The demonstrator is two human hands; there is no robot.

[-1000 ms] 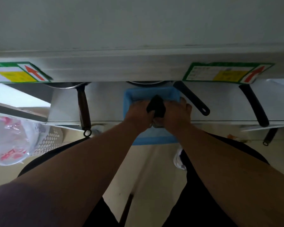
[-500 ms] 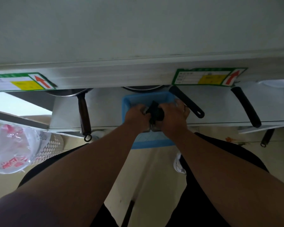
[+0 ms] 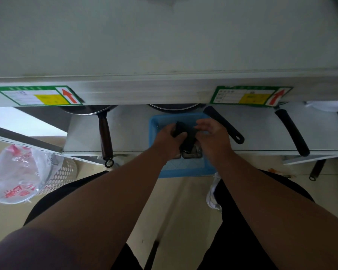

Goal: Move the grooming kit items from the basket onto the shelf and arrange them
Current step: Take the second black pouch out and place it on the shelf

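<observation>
Both hands work over the blue basket [image 3: 154, 121] on the lower shelf [image 3: 129, 133]: the left hand [image 3: 169, 140] grips a black grooming-kit pouch [image 3: 189, 139], while the right hand [image 3: 213, 137], fingers loosely curled, touches the pouch's other side, though whether it pinches it I cannot tell. The step looks like lifting the pouch out. Next it wants clearing the rim and setting on bare shelf between the pan handles [image 3: 223, 125].

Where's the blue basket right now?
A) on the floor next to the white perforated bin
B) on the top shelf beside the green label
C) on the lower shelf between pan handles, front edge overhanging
C: the blue basket sits on the lower shelf between the brown pan handle and a black pan handle, its front edge past the shelf lip.
</observation>
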